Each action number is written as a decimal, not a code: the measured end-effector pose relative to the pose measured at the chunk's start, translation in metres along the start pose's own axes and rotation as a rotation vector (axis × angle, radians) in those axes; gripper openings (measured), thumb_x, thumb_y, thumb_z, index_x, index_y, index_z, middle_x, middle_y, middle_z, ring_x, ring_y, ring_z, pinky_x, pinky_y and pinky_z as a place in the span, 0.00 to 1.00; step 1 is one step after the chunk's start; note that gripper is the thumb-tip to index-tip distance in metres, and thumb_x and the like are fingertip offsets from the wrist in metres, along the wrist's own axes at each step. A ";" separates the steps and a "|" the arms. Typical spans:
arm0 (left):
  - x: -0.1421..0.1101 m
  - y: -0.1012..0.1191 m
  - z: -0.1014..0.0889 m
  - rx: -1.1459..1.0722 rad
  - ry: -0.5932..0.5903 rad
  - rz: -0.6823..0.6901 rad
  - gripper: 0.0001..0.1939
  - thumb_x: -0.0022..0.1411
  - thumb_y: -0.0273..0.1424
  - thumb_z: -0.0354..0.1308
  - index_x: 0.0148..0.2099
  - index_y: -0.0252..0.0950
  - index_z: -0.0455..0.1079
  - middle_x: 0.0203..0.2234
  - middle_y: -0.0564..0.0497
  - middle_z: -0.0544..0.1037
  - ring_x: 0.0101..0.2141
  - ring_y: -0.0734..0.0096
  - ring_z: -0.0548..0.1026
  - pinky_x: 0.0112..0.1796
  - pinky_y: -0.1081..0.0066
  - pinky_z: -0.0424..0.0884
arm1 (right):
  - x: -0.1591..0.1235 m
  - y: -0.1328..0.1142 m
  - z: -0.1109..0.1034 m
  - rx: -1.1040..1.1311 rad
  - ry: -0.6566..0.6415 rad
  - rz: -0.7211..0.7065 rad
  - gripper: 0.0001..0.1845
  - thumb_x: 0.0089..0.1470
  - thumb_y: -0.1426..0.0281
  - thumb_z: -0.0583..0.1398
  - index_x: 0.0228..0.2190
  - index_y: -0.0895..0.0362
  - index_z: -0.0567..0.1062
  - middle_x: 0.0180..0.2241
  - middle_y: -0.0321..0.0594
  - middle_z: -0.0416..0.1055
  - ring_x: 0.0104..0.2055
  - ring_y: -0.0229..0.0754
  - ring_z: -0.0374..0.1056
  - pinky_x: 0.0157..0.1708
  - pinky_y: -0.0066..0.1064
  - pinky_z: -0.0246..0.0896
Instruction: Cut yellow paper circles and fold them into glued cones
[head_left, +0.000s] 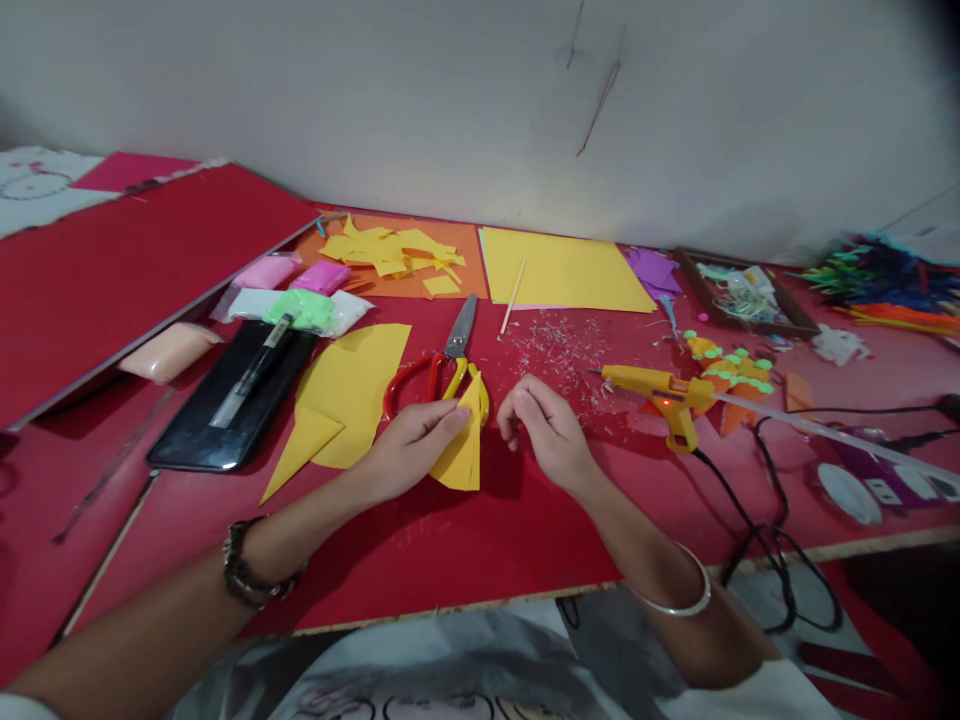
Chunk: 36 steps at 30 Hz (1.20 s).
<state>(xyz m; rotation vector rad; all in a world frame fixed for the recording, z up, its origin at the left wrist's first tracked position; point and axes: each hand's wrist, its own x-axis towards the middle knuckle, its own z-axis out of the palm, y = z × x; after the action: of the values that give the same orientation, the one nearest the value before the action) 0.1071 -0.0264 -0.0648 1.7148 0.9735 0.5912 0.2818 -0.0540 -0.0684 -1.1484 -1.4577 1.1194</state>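
My left hand [409,450] pinches a folded piece of yellow paper [463,452], shaped like a narrow cone with a pointed top, between thumb and fingers. To its right, my right hand [551,435] is curled, thumb against the fingers, apart from the paper, and nothing shows in it. Scissors [460,340] with red and yellow handles lie just behind the left hand, blades pointing away. Left of that hand are a larger cut sheet of yellow paper [352,380] and a yellow paper triangle [304,450].
A yellow glue gun [660,390] with a lit orange light lies at right, its black cord trailing. Behind are yellow scraps [390,248], yellow sheets [562,265], a thin stick [513,297] and a tray [742,290]. At left lie a black phone [202,430], a pen and clay packets [300,308].
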 end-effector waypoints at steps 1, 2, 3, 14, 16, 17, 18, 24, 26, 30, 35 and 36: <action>0.000 0.000 0.000 0.000 0.003 0.000 0.18 0.62 0.41 0.42 0.24 0.36 0.53 0.19 0.57 0.55 0.21 0.78 0.55 0.21 0.77 0.54 | 0.000 0.001 0.000 -0.008 -0.008 0.007 0.16 0.59 0.63 0.48 0.22 0.56 0.62 0.19 0.30 0.61 0.20 0.30 0.59 0.21 0.23 0.56; 0.000 0.000 0.000 0.001 0.004 -0.001 0.18 0.62 0.41 0.42 0.24 0.36 0.54 0.19 0.57 0.55 0.21 0.78 0.56 0.22 0.77 0.55 | 0.000 0.001 0.000 -0.014 -0.011 0.015 0.16 0.58 0.63 0.49 0.21 0.56 0.62 0.19 0.30 0.61 0.19 0.29 0.59 0.21 0.23 0.55; 0.000 -0.001 0.000 0.001 0.002 0.000 0.18 0.62 0.41 0.42 0.24 0.36 0.54 0.19 0.57 0.55 0.21 0.78 0.56 0.22 0.77 0.55 | 0.000 0.002 0.000 -0.018 -0.009 0.023 0.16 0.58 0.64 0.50 0.21 0.56 0.62 0.19 0.30 0.62 0.19 0.29 0.59 0.20 0.23 0.55; 0.001 0.000 0.000 -0.029 -0.020 0.012 0.17 0.62 0.40 0.42 0.24 0.36 0.52 0.19 0.58 0.53 0.21 0.79 0.53 0.21 0.78 0.52 | 0.005 0.008 0.000 0.010 0.076 -0.058 0.08 0.57 0.70 0.51 0.28 0.57 0.66 0.27 0.32 0.66 0.22 0.29 0.62 0.26 0.24 0.58; 0.001 0.001 0.000 -0.032 -0.019 0.010 0.17 0.62 0.40 0.42 0.24 0.36 0.53 0.19 0.58 0.53 0.21 0.79 0.53 0.21 0.78 0.52 | 0.005 0.009 0.000 0.003 0.071 -0.057 0.07 0.58 0.69 0.51 0.29 0.57 0.65 0.27 0.33 0.65 0.22 0.28 0.62 0.26 0.24 0.58; 0.001 0.001 0.000 -0.032 -0.017 0.008 0.17 0.61 0.40 0.43 0.24 0.36 0.53 0.19 0.58 0.53 0.21 0.79 0.53 0.21 0.77 0.52 | 0.005 0.009 0.001 0.000 0.067 -0.056 0.07 0.58 0.69 0.51 0.29 0.57 0.65 0.28 0.33 0.65 0.22 0.28 0.62 0.26 0.25 0.58; 0.001 0.001 0.000 -0.032 -0.017 0.008 0.17 0.61 0.40 0.43 0.24 0.36 0.53 0.19 0.58 0.53 0.21 0.79 0.54 0.21 0.77 0.53 | 0.005 0.009 0.001 -0.002 0.062 -0.054 0.07 0.58 0.69 0.51 0.29 0.57 0.65 0.28 0.33 0.65 0.22 0.29 0.62 0.25 0.25 0.58; 0.001 0.000 0.000 -0.010 -0.009 0.001 0.18 0.61 0.41 0.43 0.25 0.35 0.55 0.19 0.58 0.55 0.22 0.79 0.55 0.22 0.77 0.54 | 0.001 0.005 0.000 -0.083 -0.019 -0.032 0.16 0.59 0.65 0.48 0.22 0.56 0.63 0.21 0.32 0.64 0.21 0.30 0.61 0.23 0.25 0.56; 0.002 0.000 0.000 -0.003 -0.007 0.002 0.18 0.61 0.42 0.43 0.24 0.35 0.54 0.19 0.58 0.55 0.22 0.79 0.55 0.22 0.77 0.54 | 0.000 0.004 0.000 -0.087 -0.042 -0.008 0.19 0.59 0.64 0.48 0.19 0.57 0.63 0.18 0.32 0.64 0.19 0.30 0.60 0.22 0.25 0.55; 0.002 -0.001 0.000 -0.001 -0.019 -0.002 0.18 0.61 0.42 0.43 0.25 0.35 0.56 0.20 0.58 0.56 0.23 0.78 0.56 0.23 0.77 0.55 | 0.002 0.003 -0.001 -0.044 0.007 0.022 0.16 0.57 0.65 0.51 0.20 0.57 0.65 0.20 0.32 0.66 0.18 0.29 0.59 0.20 0.24 0.55; 0.001 0.000 0.000 -0.011 -0.015 0.008 0.18 0.61 0.42 0.43 0.25 0.35 0.56 0.20 0.58 0.56 0.22 0.79 0.56 0.22 0.78 0.55 | 0.004 0.007 0.001 -0.009 0.050 0.028 0.07 0.54 0.68 0.55 0.26 0.57 0.66 0.23 0.31 0.67 0.19 0.28 0.60 0.22 0.23 0.57; 0.001 0.000 0.000 -0.009 -0.009 0.012 0.18 0.61 0.41 0.43 0.25 0.35 0.55 0.19 0.58 0.55 0.22 0.79 0.56 0.22 0.78 0.55 | 0.004 0.009 0.001 -0.001 0.049 0.033 0.06 0.53 0.68 0.56 0.26 0.57 0.66 0.23 0.31 0.67 0.19 0.29 0.61 0.23 0.23 0.57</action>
<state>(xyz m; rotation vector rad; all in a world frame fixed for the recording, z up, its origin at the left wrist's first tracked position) 0.1072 -0.0254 -0.0651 1.7151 0.9540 0.5943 0.2812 -0.0488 -0.0766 -1.1958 -1.4066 1.1059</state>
